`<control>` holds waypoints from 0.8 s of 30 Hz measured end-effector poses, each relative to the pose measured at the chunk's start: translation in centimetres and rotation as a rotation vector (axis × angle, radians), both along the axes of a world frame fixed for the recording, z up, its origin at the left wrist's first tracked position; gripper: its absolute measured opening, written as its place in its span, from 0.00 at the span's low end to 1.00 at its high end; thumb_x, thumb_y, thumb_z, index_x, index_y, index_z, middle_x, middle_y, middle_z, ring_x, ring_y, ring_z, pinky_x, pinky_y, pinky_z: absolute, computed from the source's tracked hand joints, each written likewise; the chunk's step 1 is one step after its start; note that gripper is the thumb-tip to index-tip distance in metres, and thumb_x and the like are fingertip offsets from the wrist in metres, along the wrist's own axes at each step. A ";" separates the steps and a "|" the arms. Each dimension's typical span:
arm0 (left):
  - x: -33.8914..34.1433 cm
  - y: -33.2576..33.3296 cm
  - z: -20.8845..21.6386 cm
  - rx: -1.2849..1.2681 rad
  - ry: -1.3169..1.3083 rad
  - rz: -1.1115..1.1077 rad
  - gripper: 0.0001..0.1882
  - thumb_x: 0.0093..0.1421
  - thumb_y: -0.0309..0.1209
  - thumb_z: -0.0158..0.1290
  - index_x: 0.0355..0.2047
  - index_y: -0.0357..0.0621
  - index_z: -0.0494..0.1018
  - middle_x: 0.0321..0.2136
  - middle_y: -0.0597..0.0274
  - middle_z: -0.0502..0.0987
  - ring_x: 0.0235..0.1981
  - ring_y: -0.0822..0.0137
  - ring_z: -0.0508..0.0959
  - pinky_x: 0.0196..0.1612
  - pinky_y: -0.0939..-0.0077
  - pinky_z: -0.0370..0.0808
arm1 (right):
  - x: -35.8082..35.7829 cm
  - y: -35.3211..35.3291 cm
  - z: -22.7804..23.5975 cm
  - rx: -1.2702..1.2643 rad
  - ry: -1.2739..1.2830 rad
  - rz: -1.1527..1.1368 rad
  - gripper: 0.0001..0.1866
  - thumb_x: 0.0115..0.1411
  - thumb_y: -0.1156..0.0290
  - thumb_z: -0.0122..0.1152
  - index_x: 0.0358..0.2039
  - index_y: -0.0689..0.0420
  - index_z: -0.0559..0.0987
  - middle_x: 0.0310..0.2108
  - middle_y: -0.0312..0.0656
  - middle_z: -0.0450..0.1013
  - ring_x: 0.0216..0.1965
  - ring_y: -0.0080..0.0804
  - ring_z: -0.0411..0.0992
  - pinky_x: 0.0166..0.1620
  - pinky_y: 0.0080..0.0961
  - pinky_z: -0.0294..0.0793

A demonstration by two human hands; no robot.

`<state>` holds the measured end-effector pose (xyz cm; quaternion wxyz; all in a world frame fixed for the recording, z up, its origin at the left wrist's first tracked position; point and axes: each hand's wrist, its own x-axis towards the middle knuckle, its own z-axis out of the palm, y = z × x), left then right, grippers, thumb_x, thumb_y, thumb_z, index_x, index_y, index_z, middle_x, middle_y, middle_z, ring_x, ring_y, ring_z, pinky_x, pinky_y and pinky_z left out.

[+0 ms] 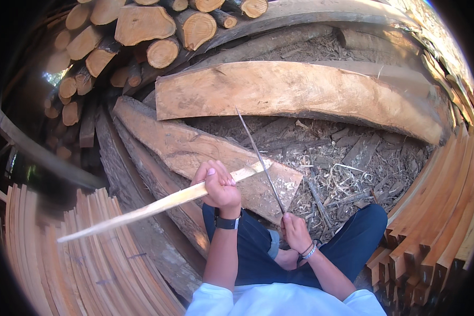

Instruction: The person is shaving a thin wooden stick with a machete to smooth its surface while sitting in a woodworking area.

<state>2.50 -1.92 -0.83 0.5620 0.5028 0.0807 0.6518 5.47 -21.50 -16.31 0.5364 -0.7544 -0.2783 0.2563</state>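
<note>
My left hand [219, 184] is closed around a long, pale wooden stick [137, 211] that tapers to a point at its left end. The stick's other end rests on or just above a wide wooden slab [184, 143]. My right hand [296, 232] grips the near end of a long, thin blade [255, 149], probably a machete seen edge-on; its handle is hidden in my fingers. The blade slants away and to the left, crossing the right end of the stick. Whether it touches the wood I cannot tell.
Wood shavings [347, 176] litter the ground beyond my knees. A thick curved plank [289, 89] lies across the far side. Cut logs [197, 30] are piled at the far left. Stacked wooden strips stand at left [102, 231] and right [437, 210].
</note>
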 end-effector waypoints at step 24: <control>4.7 1.6 2.6 0.053 0.052 0.033 0.19 0.60 0.24 0.39 0.13 0.47 0.48 0.09 0.73 0.50 0.09 0.80 0.51 0.14 0.78 0.46 | 2.3 0.6 -0.6 -0.016 0.226 -0.064 0.32 0.72 0.49 0.38 0.20 0.62 0.71 0.12 0.39 0.65 0.13 0.30 0.67 0.20 0.30 0.66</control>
